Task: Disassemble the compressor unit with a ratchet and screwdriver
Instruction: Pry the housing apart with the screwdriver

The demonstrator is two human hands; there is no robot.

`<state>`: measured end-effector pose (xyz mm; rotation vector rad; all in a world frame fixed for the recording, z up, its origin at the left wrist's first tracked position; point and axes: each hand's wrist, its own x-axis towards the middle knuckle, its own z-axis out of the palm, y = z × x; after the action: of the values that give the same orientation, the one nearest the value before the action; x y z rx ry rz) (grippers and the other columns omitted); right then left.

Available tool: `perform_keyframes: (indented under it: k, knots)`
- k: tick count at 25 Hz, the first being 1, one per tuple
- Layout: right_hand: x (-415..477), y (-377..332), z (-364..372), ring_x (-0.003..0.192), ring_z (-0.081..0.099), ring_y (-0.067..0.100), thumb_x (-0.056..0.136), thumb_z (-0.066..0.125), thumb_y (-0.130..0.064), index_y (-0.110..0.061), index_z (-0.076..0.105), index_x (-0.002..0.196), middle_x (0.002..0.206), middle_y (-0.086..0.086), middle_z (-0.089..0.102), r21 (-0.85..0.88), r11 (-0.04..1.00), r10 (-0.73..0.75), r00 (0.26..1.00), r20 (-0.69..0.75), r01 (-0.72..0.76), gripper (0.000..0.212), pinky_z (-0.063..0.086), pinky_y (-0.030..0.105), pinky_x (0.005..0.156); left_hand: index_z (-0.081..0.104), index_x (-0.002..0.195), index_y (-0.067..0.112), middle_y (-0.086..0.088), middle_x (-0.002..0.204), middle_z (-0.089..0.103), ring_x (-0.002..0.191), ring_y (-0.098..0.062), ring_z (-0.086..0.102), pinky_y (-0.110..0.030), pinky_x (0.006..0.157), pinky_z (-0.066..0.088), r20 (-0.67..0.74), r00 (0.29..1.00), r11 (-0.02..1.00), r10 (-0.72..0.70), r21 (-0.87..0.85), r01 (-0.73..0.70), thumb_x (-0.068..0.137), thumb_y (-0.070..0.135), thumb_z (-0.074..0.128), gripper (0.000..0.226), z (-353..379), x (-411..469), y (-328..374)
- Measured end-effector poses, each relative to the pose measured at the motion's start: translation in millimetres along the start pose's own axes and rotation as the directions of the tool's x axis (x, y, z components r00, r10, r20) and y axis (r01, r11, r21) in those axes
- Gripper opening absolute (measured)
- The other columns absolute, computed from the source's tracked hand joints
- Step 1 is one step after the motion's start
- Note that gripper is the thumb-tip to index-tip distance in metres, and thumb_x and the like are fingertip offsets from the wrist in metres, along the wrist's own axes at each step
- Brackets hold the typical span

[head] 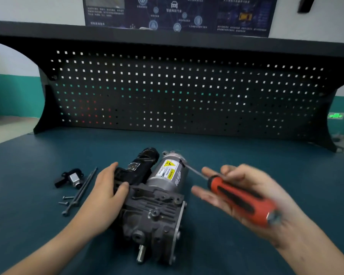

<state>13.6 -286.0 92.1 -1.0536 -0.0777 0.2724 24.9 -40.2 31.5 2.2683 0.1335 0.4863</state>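
The compressor unit (pixel 157 207) lies on the blue bench top, a grey finned block with a silver motor cylinder (pixel 170 171) and a black cylinder beside it. My left hand (pixel 105 193) grips the unit's left side, thumb curled on its top edge. An orange and black screwdriver (pixel 240 201) lies across the palm of my right hand (pixel 246 197), whose fingers are loosely spread and blurred. The screwdriver's thin shaft points left, with its tip at the band near the far end of the motor cylinder. No ratchet is in view.
Left of the unit lie two long black bolts (pixel 80 190), two short screws (pixel 65 200) and a small black and silver valve part (pixel 73 178). A black pegboard (pixel 177 92) walls off the back of the bench (pixel 236 147).
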Motion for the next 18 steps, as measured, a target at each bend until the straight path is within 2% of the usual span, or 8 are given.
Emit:
perform_keyframes:
  k: [2, 4, 6, 8, 10, 11, 14, 18]
  knots:
    - [-3.5, -1.9, -0.6, 0.074, 0.067, 0.044, 0.082, 0.044, 0.012, -0.005, 0.057, 0.089, 0.11, 0.027, 0.058, 0.136, 0.988, 0.075, 0.997, 0.02, -0.077, 0.022, 0.052, 0.031, 0.038, 0.033, 0.142, 0.012, -0.002, 0.149, 0.028, 0.136, -0.012, 0.025, -0.022, 0.108, 0.017, -0.011, 0.999, 0.999, 0.046, 0.029, -0.045, 0.096, 0.018, 0.045, 0.047, -0.7, 1.0, -4.8]
    - [-5.8, -6.7, -3.3, 0.058, 0.067, 0.039, 0.084, 0.047, 0.008, -0.005, 0.055, 0.099, 0.107, 0.03, 0.057, 0.061, 0.988, 0.144, 0.988, -0.047, -0.142, 0.021, 0.049, 0.027, 0.034, 0.04, 0.139, 0.012, -0.002, 0.15, 0.029, 0.138, -0.014, 0.025, -0.028, 0.11, 0.018, -0.038, 0.995, 0.992, 0.089, 0.095, -0.085, 0.095, 0.02, 0.047, 0.045, -2.8, 1.8, -8.2]
    - [-4.3, -13.5, -10.8, 0.048, 0.064, 0.033, 0.087, 0.05, -0.002, -0.001, 0.053, 0.089, 0.092, 0.028, 0.064, -0.145, 0.948, 0.268, 0.957, -0.11, -0.282, 0.004, 0.049, 0.024, 0.034, 0.047, 0.134, 0.015, -0.001, 0.15, 0.03, 0.137, -0.016, 0.027, -0.044, 0.111, 0.025, -0.037, 0.969, 0.941, 0.244, 0.248, -0.228, 0.092, 0.032, 0.048, 0.045, -5.2, -0.7, -6.3]
    - [-3.8, -19.8, -20.7, 0.044, 0.062, 0.029, 0.092, 0.049, -0.017, -0.003, 0.051, 0.091, 0.078, 0.019, 0.07, -0.457, 0.78, 0.412, 0.901, -0.137, -0.427, 0.014, 0.048, 0.022, 0.036, 0.051, 0.13, 0.027, 0.01, 0.147, 0.033, 0.134, -0.004, 0.028, -0.053, 0.108, 0.028, 0.103, 0.93, 0.861, 0.354, 0.354, -0.366, 0.086, 0.059, 0.034, 0.058, -6.7, -1.3, 4.7]
    - [-3.0, -27.6, -28.3, 0.045, 0.062, 0.026, 0.096, 0.045, -0.029, -0.008, 0.047, 0.103, 0.074, 0.011, 0.07, -0.679, 0.565, 0.467, 0.86, -0.205, -0.469, 0.023, 0.048, 0.024, 0.038, 0.04, 0.131, 0.044, 0.03, 0.141, 0.025, 0.129, 0.011, 0.02, -0.048, 0.112, 0.019, 0.277, 0.912, 0.809, 0.302, 0.432, -0.399, 0.061, 0.088, 0.002, 0.092, -8.6, 4.1, 15.0]
    - [-2.5, -30.9, -30.4, 0.045, 0.062, 0.024, 0.097, 0.043, -0.034, -0.012, 0.046, 0.106, 0.072, 0.01, 0.069, -0.759, 0.474, 0.453, 0.863, -0.225, -0.447, 0.025, 0.048, 0.023, 0.04, 0.036, 0.132, 0.048, 0.036, 0.136, 0.021, 0.129, 0.013, 0.019, -0.046, 0.112, 0.015, 0.328, 0.911, 0.784, 0.249, 0.485, -0.389, 0.048, 0.094, -0.012, 0.107, -10.7, 8.2, 17.6]
    - [5.6, -49.8, -33.3, 0.039, 0.055, 0.015, 0.097, 0.039, -0.044, -0.017, 0.051, 0.105, 0.063, 0.006, 0.062, -0.92, 0.222, 0.324, 0.914, -0.243, -0.324, 0.031, 0.045, 0.019, 0.039, 0.032, 0.135, 0.049, 0.034, 0.138, 0.025, 0.13, 0.01, 0.024, -0.046, 0.112, 0.015, 0.393, 0.893, 0.728, 0.22, 0.543, -0.419, 0.037, 0.094, -0.023, 0.121, -15.0, 20.2, 18.9]
    - [26.5, -94.3, -12.0, 0.03, 0.045, 0.013, 0.095, 0.041, -0.047, -0.013, 0.049, 0.087, 0.047, 0.003, 0.054, -0.92, 0.091, 0.318, 0.887, -0.336, -0.381, 0.036, 0.037, 0.014, 0.035, 0.02, 0.14, 0.047, 0.029, 0.143, 0.015, 0.132, 0.01, 0.017, -0.042, 0.115, 0.012, 0.473, 0.849, 0.648, 0.236, 0.574, -0.5, 0.039, 0.091, -0.027, 0.12, -15.8, 22.3, 20.6]
